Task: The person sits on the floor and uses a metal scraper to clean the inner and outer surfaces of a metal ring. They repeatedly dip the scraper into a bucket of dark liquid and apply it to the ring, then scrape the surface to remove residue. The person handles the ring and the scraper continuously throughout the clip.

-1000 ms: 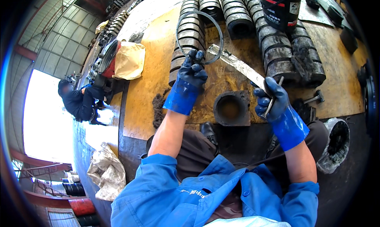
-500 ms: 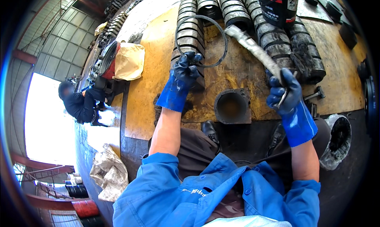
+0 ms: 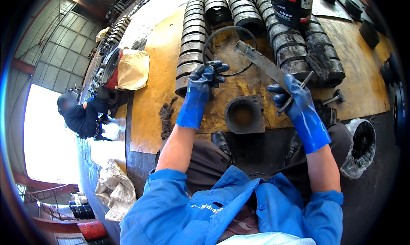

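My gloved left hand (image 3: pixel 202 82) is closed on a thin dark ring (image 3: pixel 226 29), which stands up beyond the fingers. In my gloved right hand (image 3: pixel 297 100) is a flat metal bar tool (image 3: pixel 270 66) with a round knob-like far end and a thin cross-handle through the grip. The tool's far end overlaps the ring's right side in view; I cannot tell whether they touch. Below and between my hands, a dark square block with a round bore (image 3: pixel 259 113) sits on the stained board. A hammer (image 3: pixel 336 97) lies right of my right hand.
Rows of ribbed metal cylinders (image 3: pixel 193 46) line the board (image 3: pixel 164 44), with a black bucket (image 3: pixel 290 8) on top at the right. A dark rag (image 3: pixel 165 119) lies left; a plastic bag (image 3: pixel 361 149) stands right. Another person (image 3: pixel 83 115) sits at the far left.
The ring has shifted right and lower, and the tool's far end has swung left and down toward it. The fingers of my right hand have loosened somewhat around the tool.
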The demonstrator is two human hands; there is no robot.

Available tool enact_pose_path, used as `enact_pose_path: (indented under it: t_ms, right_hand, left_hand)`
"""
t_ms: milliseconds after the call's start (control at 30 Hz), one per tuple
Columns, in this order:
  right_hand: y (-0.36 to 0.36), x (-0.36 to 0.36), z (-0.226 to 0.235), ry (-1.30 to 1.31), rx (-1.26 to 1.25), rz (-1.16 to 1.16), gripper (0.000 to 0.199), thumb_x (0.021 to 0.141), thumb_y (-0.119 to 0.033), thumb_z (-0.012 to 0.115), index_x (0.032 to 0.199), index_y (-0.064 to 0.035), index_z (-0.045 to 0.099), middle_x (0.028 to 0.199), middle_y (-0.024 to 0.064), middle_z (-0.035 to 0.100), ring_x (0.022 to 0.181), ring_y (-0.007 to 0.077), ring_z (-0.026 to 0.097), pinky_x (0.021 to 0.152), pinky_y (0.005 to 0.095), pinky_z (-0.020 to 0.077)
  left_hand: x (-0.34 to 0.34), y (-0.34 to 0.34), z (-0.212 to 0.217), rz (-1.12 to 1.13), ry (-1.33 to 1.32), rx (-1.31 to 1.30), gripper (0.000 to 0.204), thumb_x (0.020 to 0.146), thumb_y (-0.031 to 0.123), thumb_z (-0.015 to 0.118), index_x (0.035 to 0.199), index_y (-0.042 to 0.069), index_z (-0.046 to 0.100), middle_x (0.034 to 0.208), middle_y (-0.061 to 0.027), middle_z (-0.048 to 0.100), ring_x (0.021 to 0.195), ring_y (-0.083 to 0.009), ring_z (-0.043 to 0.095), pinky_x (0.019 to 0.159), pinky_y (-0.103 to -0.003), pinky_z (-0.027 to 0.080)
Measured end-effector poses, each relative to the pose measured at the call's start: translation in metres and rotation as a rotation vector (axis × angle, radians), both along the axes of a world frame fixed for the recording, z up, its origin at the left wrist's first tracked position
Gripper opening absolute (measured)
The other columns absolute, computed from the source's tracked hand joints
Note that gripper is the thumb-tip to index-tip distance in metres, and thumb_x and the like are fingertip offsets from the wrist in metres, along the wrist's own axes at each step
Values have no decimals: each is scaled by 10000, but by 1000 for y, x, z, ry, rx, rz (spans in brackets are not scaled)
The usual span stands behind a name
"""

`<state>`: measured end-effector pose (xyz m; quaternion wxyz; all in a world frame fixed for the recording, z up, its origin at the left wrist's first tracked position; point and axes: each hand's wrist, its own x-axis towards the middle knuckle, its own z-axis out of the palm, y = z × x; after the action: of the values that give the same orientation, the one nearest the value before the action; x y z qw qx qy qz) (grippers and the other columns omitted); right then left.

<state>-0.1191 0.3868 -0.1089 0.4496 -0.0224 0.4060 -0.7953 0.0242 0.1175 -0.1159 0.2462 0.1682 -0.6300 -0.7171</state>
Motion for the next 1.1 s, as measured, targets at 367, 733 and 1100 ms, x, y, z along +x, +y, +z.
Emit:
enact_pose_path:
  t_ms: [367, 733, 1100]
  right_hand:
    - [-8, -5, -15, 400, 87, -82, 382, 958, -314, 566, 1167, 6, 588, 856, 108, 710, 597, 92, 628, 494, 212, 481]
    - [-22, 5, -22, 514, -26, -51, 359, 980, -255, 532, 1237, -6, 560, 884, 102, 695, 713, 109, 652, 620, 232, 540]
    - [-28, 1, -48, 577, 11, -60, 281, 950, -198, 587, 1135, 12, 619, 880, 92, 678, 760, 134, 655, 633, 271, 545]
  left_hand:
    - [-8, 31, -20, -223, -207, -45, 401, 948, 222, 587, 1307, 54, 522, 1223, -105, 632, 924, -155, 654, 710, -225, 489]
    - [14, 26, 1, -293, -413, -247, 490, 900, 156, 652, 1341, 20, 488, 1211, -43, 594, 987, -145, 583, 859, -288, 491]
    - [-74, 55, 149, -19, -634, -1300, 548, 900, 492, 576, 1056, -27, 659, 966, -148, 682, 905, -255, 642, 820, -358, 521]
